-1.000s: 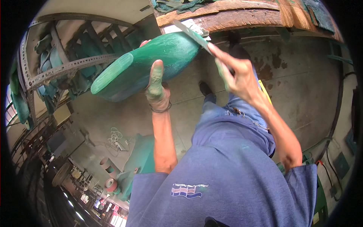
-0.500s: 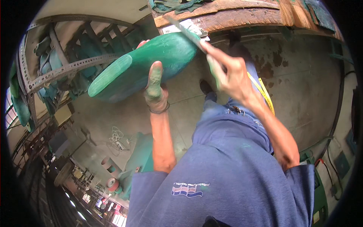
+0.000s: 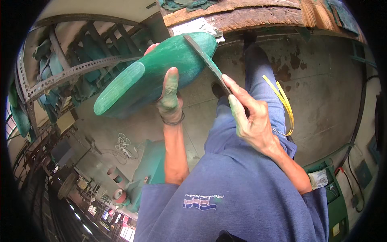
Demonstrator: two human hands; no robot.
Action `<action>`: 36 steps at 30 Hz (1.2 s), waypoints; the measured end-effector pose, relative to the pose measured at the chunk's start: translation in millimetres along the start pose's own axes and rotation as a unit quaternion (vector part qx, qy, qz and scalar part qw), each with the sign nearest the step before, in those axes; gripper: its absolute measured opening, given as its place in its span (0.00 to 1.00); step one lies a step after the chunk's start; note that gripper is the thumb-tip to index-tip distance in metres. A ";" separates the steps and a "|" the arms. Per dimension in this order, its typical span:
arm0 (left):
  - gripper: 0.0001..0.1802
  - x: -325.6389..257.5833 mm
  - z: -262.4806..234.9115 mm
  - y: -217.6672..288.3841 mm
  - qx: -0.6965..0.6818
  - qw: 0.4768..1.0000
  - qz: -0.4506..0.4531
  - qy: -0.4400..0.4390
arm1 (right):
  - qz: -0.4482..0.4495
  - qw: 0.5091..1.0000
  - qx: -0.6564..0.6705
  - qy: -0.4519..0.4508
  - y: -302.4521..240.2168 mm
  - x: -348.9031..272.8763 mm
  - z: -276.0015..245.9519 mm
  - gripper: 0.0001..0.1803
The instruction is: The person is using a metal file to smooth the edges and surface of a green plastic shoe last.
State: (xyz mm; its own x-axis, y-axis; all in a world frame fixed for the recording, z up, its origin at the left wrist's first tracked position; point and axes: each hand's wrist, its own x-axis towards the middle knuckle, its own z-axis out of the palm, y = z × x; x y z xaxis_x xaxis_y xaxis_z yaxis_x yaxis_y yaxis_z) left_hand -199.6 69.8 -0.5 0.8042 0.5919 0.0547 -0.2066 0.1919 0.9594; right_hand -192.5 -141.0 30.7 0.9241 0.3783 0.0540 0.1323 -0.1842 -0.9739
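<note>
A large green shoe last point(image 3: 177, 58) is held up in front of me, tilted, its flat pale oval end point(image 3: 119, 88) at the lower left. My left hand point(image 3: 171, 92) grips it from beneath. The thumb presses on the near side, and fingertips show over the far edge. My right hand point(image 3: 254, 117) is closed around one end of a long flat metal file point(image 3: 203, 57). The file lies slantwise across the rounded far end of the last, appearing to touch it. Green dust coats my left thumb.
Beyond the last runs a worn wooden bench edge point(image 3: 254, 19) with crumpled white paper point(image 3: 197, 27) on it. A perforated metal rack point(image 3: 76, 76) holding several green lasts stands at left. A yellow measuring tape point(image 3: 288, 109) hangs by my leg. White cable point(image 3: 123, 145) lies on the floor.
My right hand has drawn back toward me and to the right, sliding the file down across the last. The last has shifted slightly to the right in my left hand.
</note>
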 end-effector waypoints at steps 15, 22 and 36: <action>0.45 -40.9 15.9 26.3 -0.096 0.987 -0.106 0.080 | 0.084 0.994 -0.001 -0.074 5.4 52.5 -2.7 0.24; 0.76 -63.8 -26.9 75.9 -0.496 0.817 -0.275 -0.107 | 0.050 0.995 0.014 -0.084 34.3 52.1 -27.0 0.24; 0.58 -86.9 -17.0 13.3 -0.381 0.804 -0.364 -0.275 | -0.057 0.984 0.010 -0.168 29.0 56.5 -46.0 0.29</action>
State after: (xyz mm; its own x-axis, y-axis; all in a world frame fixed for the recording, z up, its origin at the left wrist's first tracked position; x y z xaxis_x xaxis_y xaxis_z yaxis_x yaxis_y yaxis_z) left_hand -281.7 34.2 2.8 0.9483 -0.2898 -0.1295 0.3173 0.8789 0.3561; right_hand -119.9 -166.7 15.7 0.7321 0.6751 0.0910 0.2181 -0.1058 -0.9702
